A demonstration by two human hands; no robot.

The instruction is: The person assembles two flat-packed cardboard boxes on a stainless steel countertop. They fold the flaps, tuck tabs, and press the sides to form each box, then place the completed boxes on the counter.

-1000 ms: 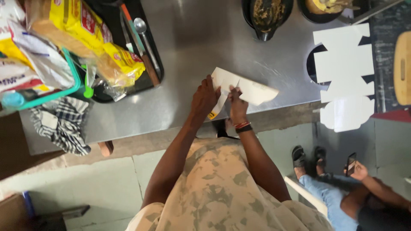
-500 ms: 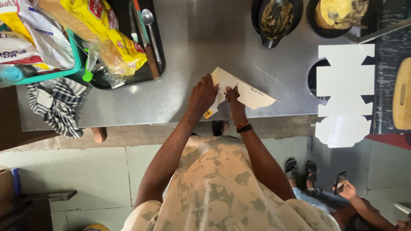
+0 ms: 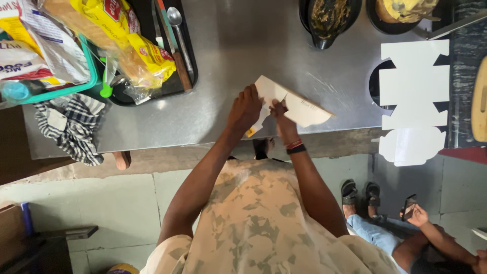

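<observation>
Both my hands hold a flat white cardboard box blank (image 3: 299,104) over the near edge of a steel table (image 3: 243,45). My left hand (image 3: 245,107) grips its left end, fingers curled over the fold. My right hand (image 3: 280,115), with bands on the wrist, pinches the cardboard from below near its middle. The blank is partly folded and tilts up to the right.
A black tray (image 3: 177,76) with a yellow bread bag (image 3: 119,35), spoon and knife sits at the left, beside a teal basket (image 3: 56,91) of packets and a checked cloth (image 3: 76,127). Two dark food bowls (image 3: 329,18) stand far. An unfolded white box blank (image 3: 413,96) lies right. A seated person (image 3: 421,233) holds a phone.
My hands have turned and folded the cardboard further, and its right end now points lower right. The view has shifted slightly; the seated person moved toward the lower right.
</observation>
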